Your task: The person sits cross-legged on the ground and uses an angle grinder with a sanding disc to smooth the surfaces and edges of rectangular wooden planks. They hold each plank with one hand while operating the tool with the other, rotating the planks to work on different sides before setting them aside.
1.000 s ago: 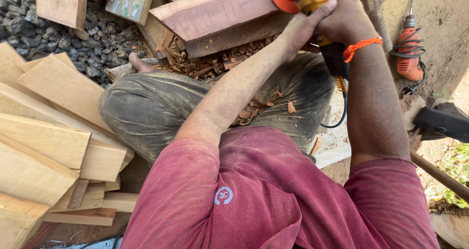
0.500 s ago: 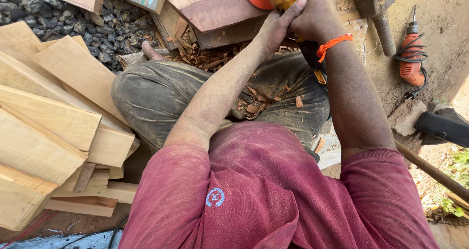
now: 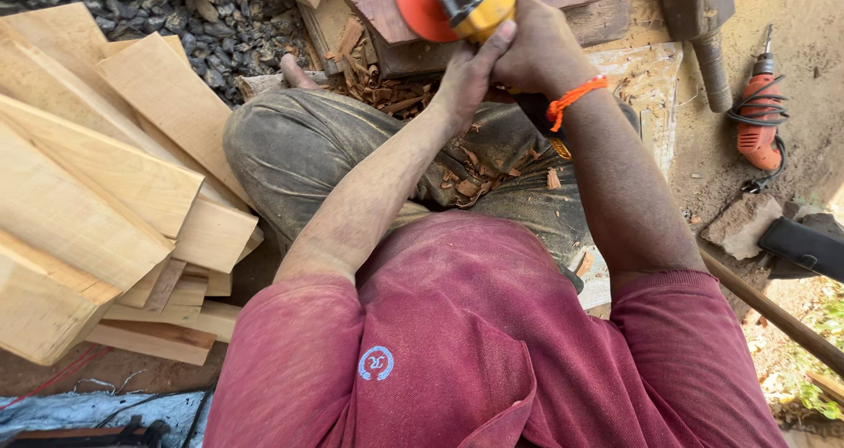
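Left hand (image 3: 470,70): grip closing around the yellow body of the power tool (image 3: 462,4), fingers wrapping from below.
Right hand (image 3: 536,48): clasping the tool's rear.
Power tool: hovering over the reddish wood block (image 3: 387,13), beyond the knees.

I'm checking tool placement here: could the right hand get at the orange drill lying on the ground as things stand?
Probably yes, but not right away: the right hand grips the yellow power tool. The orange drill lies on that side with bare ground between.
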